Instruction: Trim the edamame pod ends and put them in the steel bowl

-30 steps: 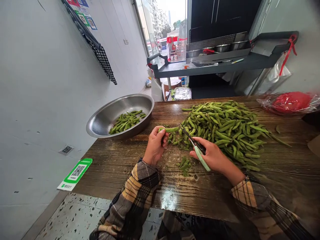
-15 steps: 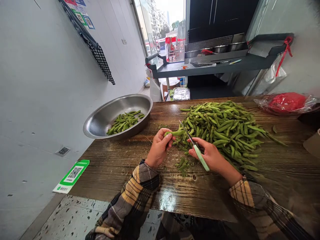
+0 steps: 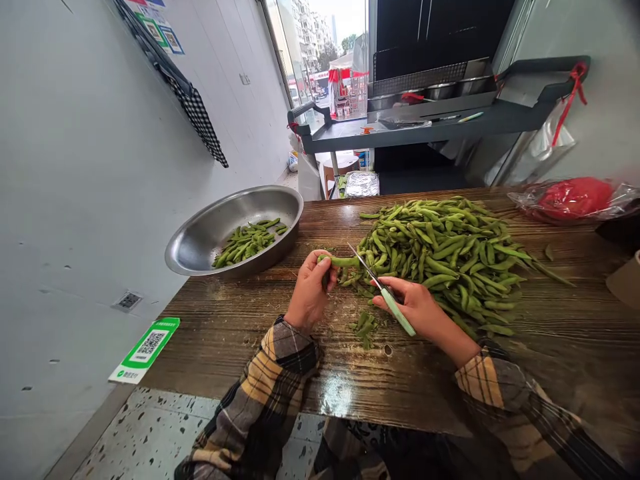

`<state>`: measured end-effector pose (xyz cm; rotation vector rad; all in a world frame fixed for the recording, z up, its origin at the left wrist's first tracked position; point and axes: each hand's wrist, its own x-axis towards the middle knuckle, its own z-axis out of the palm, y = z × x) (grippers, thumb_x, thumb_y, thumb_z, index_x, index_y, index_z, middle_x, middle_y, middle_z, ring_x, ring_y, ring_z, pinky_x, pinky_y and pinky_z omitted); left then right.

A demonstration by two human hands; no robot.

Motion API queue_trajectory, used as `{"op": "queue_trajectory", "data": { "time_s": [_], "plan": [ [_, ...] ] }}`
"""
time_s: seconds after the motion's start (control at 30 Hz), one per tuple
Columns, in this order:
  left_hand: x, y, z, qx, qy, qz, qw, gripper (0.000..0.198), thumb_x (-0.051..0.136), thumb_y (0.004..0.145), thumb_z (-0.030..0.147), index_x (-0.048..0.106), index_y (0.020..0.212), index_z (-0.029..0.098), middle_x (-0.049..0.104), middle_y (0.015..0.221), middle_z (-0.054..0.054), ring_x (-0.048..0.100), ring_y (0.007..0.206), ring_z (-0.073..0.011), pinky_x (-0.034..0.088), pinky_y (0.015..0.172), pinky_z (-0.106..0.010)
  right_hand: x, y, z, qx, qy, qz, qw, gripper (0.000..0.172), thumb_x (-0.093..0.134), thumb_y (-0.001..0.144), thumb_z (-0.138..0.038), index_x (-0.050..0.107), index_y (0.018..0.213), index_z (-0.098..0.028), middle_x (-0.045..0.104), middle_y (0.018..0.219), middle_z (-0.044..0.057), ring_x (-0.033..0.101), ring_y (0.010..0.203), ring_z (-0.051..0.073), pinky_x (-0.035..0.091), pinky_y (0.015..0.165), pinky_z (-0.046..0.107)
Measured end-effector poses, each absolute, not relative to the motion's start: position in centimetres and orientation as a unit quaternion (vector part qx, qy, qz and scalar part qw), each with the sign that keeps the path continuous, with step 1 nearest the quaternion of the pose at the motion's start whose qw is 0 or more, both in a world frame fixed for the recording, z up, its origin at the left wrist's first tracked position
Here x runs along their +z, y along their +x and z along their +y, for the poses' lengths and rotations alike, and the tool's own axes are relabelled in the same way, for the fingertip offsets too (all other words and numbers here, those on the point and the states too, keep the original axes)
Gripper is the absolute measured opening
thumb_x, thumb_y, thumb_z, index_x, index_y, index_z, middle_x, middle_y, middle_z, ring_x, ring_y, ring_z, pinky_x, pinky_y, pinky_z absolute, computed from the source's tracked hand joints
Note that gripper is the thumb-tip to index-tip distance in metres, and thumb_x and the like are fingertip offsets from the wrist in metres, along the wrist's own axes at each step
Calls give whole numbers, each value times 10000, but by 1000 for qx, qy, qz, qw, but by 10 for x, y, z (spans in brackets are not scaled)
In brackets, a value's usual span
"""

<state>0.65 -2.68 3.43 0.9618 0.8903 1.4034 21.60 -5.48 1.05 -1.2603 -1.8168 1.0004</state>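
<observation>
Between its thumb and fingers, my left hand [image 3: 311, 288] pinches a green edamame pod [image 3: 345, 262] that points to the right. My right hand [image 3: 417, 308] is closed around the pale green handle of a pair of scissors [image 3: 395, 311]. Their blades reach up and left, beside the pod's right end; whether they touch it I cannot make out. A large heap of edamame pods [image 3: 445, 253] lies just beyond my right hand. Small green trimmings [image 3: 365, 328] sit on the wood between my hands.
A steel basin [image 3: 175, 257] with some pods stands at the back left of the wooden table [image 3: 220, 333]. A green QR code card [image 3: 147, 348] lies at the left edge. A red bundle in clear plastic [image 3: 575, 199] is at the back right. Behind stands a grey cart [image 3: 345, 140].
My left hand has shifted slightly left with the pod. The scissors have moved a little left and up with my right hand. The whole view has tilted slightly.
</observation>
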Motion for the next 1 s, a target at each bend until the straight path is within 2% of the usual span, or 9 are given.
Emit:
{"op": "queue_trajectory", "data": {
  "time_s": [0.13, 0.2, 0.3, 0.4, 0.57, 0.67, 0.73, 0.83, 1.0],
  "plan": [
    [35, -8, -20, 636, 333, 365, 593, 124, 569, 727, 221, 490, 812, 176, 661, 806, -24, 635, 688, -136, 505, 599, -249, 11, 219, -54, 389, -487, -675, 395, 493, 620, 785, -495, 673, 1138, -155, 709, 805, 51, 633, 703, 201, 485, 620, 293],
    [34, -16, -16, 637, 312, 371, 600, 128, 548, 705, 200, 478, 810, 180, 659, 812, -25, 652, 745, -153, 533, 688, -299, 10, 221, -53, 392, -484, -665, 414, 500, 608, 792, -508, 671, 1143, -158, 696, 757, 40, 624, 665, 191, 478, 589, 284],
    [31, -22, -11, 612, 363, 416, 566, 130, 560, 687, 187, 475, 786, 185, 563, 663, 36, 557, 564, -97, 492, 586, -251, 9, 223, -53, 387, -487, -665, 413, 512, 603, 793, -515, 671, 1144, -149, 682, 721, 36, 608, 633, 183, 467, 567, 279],
    [25, -22, -8, 515, 521, 520, 440, 97, 591, 717, 235, 525, 757, 177, 439, 555, 67, 394, 450, -74, 368, 476, -215, 8, 222, -52, 378, -493, -678, 394, 531, 615, 783, -513, 667, 1153, -137, 676, 711, 35, 592, 613, 176, 453, 553, 272],
    [12, -19, -9, 240, 730, 627, 124, 102, 620, 749, 270, 596, 724, 174, 619, 737, -43, 557, 707, -169, 388, 648, -272, 5, 222, -50, 362, -498, -687, 386, 531, 616, 789, -517, 665, 1160, -140, 693, 792, 46, 597, 665, 184, 466, 612, 286],
    [6, -21, -9, 140, 755, 638, 59, 116, 609, 772, 289, 592, 730, 182, 652, 820, -78, 586, 787, -202, 382, 674, -284, 7, 222, -50, 357, -497, -691, 385, 532, 616, 792, -515, 662, 1161, -136, 712, 870, 65, 619, 728, 205, 484, 677, 308],
    [4, -23, -8, 128, 756, 640, 50, 103, 588, 781, 268, 588, 729, 180, 652, 811, -79, 582, 776, -198, 374, 666, -283, 8, 222, -50, 355, -502, -692, 378, 540, 621, 787, -514, 661, 1160, -124, 717, 885, 77, 629, 749, 218, 488, 692, 318],
    [7, -25, -4, 197, 732, 647, 77, 93, 570, 773, 242, 592, 726, 166, 628, 732, -50, 551, 706, -170, 365, 643, -270, 10, 221, -51, 348, -511, -692, 372, 539, 629, 781, -501, 662, 1156, -114, 724, 894, 86, 640, 771, 231, 490, 710, 331],
    [22, -23, -6, 372, 673, 585, 258, 202, 580, 776, 354, 614, 779, 155, 514, 575, 28, 427, 534, -104, 325, 537, -227, 12, 221, -53, 355, -501, -699, 367, 523, 631, 783, -480, 653, 1170, -129, 729, 946, 87, 652, 808, 232, 494, 757, 345]
  ]
}}
